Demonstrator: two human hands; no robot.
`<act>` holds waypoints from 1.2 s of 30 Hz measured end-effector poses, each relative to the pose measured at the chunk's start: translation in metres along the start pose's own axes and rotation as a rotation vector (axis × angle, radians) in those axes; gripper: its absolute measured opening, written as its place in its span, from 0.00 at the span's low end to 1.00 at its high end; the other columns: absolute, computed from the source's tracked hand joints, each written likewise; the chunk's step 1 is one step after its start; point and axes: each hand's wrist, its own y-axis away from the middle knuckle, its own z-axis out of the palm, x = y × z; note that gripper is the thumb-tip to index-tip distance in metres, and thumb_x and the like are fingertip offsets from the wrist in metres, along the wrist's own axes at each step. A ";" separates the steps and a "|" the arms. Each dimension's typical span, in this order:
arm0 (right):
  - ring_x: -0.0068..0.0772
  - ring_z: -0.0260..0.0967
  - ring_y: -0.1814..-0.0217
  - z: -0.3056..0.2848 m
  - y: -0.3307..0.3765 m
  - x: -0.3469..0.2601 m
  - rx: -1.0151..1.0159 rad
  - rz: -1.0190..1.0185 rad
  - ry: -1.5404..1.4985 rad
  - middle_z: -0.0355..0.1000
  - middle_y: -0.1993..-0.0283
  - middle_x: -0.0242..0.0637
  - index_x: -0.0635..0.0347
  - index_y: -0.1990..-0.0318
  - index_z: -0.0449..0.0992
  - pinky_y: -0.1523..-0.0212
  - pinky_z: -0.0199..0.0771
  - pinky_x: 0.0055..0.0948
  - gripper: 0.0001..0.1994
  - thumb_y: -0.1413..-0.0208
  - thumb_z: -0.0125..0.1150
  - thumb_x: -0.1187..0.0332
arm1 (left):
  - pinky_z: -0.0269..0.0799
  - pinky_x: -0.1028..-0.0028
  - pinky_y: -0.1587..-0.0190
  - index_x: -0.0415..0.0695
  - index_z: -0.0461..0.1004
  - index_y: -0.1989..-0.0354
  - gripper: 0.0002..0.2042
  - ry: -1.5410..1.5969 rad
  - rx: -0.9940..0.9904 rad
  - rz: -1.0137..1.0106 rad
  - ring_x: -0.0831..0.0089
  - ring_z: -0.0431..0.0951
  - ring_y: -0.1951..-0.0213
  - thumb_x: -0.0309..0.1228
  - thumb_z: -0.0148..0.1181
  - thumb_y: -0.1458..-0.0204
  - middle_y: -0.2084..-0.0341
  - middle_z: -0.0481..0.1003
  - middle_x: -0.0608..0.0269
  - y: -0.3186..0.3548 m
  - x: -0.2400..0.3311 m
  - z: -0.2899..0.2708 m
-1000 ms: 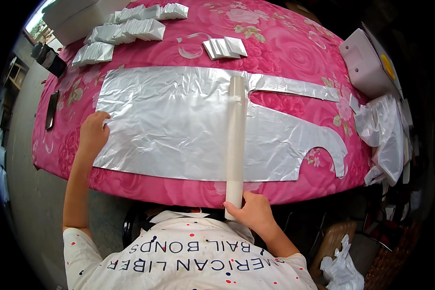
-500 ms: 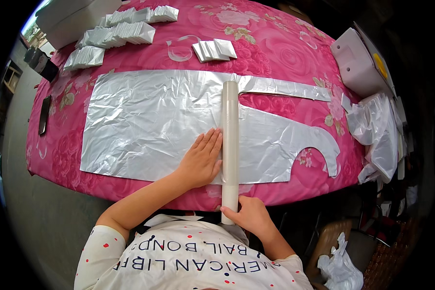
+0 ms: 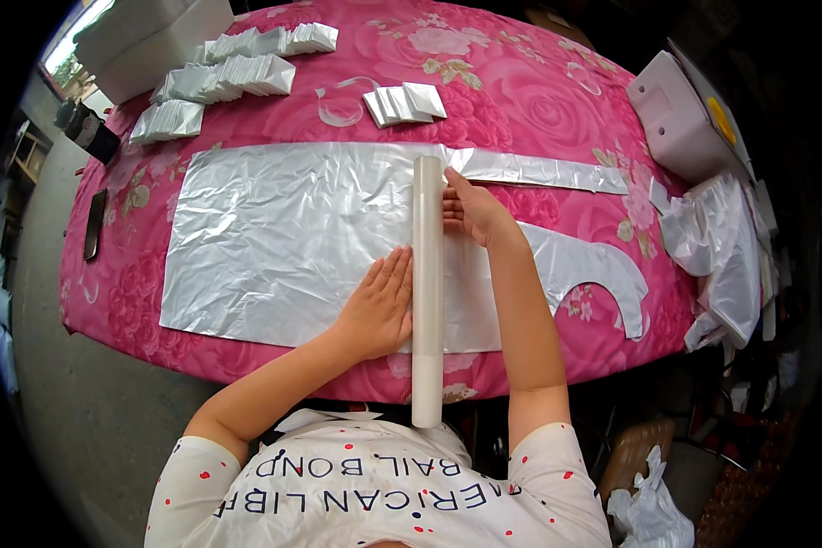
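A silvery plastic apron [image 3: 274, 247] lies flat and slightly wrinkled, its strap end to the right. Across its middle, running from near my body toward the far side, rests a long pale tube [image 3: 427, 274]. My left hand [image 3: 380, 306] is laid flat on the apron, fingers stretched, right beside the tube's left side. At the tube's far part, my right hand [image 3: 475, 212] is at its right side, thumb and fingers apart, fingertips at or very close to the tube. My right forearm hides part of the apron.
Folded silver packets [image 3: 224, 80] stand in rows at the far left by a white box [image 3: 160, 50]; a few more packets [image 3: 405, 104] sit beyond the apron. A dark phone [image 3: 95, 225] lies at the left edge. White bags [image 3: 717, 247] and another box [image 3: 671, 119] line the right edge.
My right hand has left the tube's near end and moved up to its far part. The left hand stays flat beside the tube, which has shifted slightly left in view.
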 end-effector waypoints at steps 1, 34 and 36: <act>0.35 0.72 0.61 -0.004 -0.016 0.004 0.012 0.000 -0.213 0.72 0.63 0.44 0.69 0.61 0.70 0.60 0.74 0.30 0.26 0.44 0.49 0.48 | 0.35 0.59 0.34 0.24 0.49 0.41 0.32 0.008 -0.012 -0.006 0.50 0.43 0.34 0.36 0.39 0.51 0.38 0.47 0.37 0.000 0.000 -0.001; 0.54 0.45 0.33 0.235 0.041 0.053 -0.399 -0.959 0.875 0.55 0.37 0.51 0.65 0.42 0.61 0.36 0.47 0.43 0.25 0.45 0.51 0.61 | 0.44 0.57 0.36 0.27 0.53 0.42 0.29 -0.004 0.199 0.058 0.50 0.51 0.36 0.38 0.40 0.47 0.39 0.51 0.38 0.000 0.000 0.009; 0.53 0.45 0.32 0.202 0.066 0.046 -0.445 -1.015 0.762 0.54 0.37 0.50 0.63 0.42 0.62 0.35 0.44 0.44 0.26 0.46 0.54 0.61 | 0.45 0.57 0.36 0.29 0.53 0.41 0.29 0.028 0.227 0.017 0.52 0.50 0.36 0.36 0.43 0.48 0.38 0.50 0.40 0.000 -0.002 0.011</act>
